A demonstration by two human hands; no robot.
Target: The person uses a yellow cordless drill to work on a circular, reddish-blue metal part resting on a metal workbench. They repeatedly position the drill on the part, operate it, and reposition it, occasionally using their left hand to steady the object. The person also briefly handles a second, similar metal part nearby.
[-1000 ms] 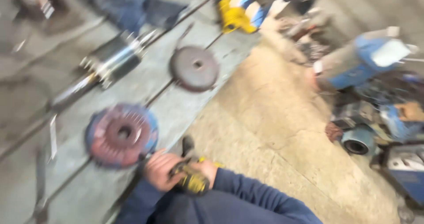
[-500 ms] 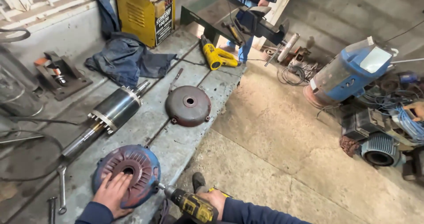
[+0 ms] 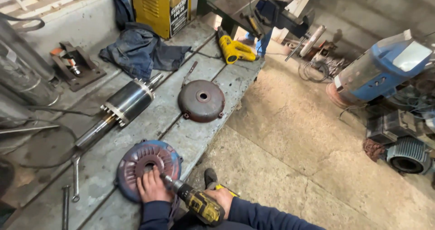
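A round blue motor end cover (image 3: pixel 142 159) with a rusty inner face lies on the grey workbench (image 3: pixel 181 121) near its front edge. My left hand (image 3: pixel 152 187) rests flat on the cover's near rim. My right hand (image 3: pixel 220 198) grips a yellow and black cordless drill (image 3: pixel 195 202), whose tip points into the cover's middle. A second, rust-brown end cover (image 3: pixel 201 100) lies farther along the bench. Left of it lies a steel motor rotor (image 3: pixel 122 105) with its shaft.
Wrenches (image 3: pixel 74 175) lie at the bench's left. Farther back are a blue cloth (image 3: pixel 138 51), a yellow box (image 3: pixel 161 5), a yellow power tool (image 3: pixel 235 51) and a vise (image 3: pixel 74 67). Another person stands at the far end. Motors and a blue machine (image 3: pixel 385 69) crowd the floor at right.
The view has steadied and moved closer. My left hand has settled on the blue cover's rim and the drill's tip has come up to the cover's middle.
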